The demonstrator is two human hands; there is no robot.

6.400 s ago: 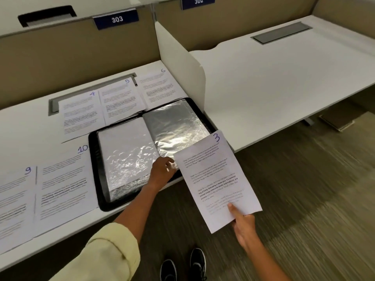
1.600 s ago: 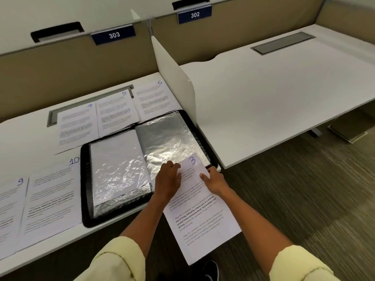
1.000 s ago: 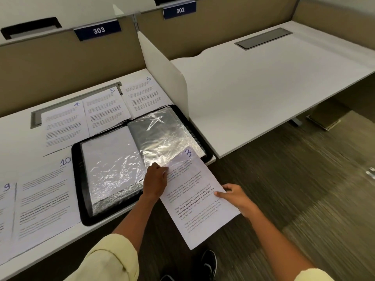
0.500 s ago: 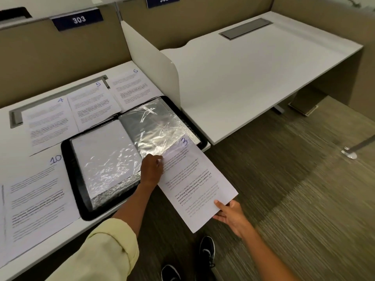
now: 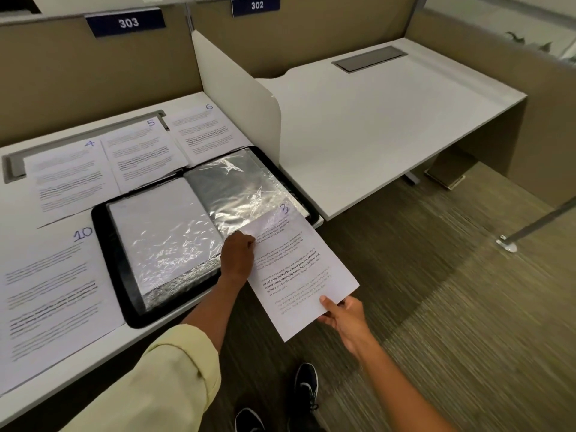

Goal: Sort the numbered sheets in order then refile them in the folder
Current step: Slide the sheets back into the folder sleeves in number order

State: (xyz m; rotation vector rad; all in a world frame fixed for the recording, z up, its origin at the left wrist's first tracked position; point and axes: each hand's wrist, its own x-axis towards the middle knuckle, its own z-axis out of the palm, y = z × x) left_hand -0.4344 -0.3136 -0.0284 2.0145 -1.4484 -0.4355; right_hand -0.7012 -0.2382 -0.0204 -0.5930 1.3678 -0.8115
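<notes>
Refiling is the step in hand: sheet 3 (image 5: 294, 269) is being fed into a clear sleeve (image 5: 246, 188) on the right-hand page of the open display folder (image 5: 131, 310); its numbered top corner seems just inside the sleeve mouth, the rest hanging off the desk (image 5: 374, 126); the left hand (image 5: 237, 255) pinches the sleeve's edge open; the right hand (image 5: 341, 316) grips the sheet's lower edge; next, a straight push upward, keeping the paper flat; sheet 4 (image 5: 71, 179) waits behind.
</notes>
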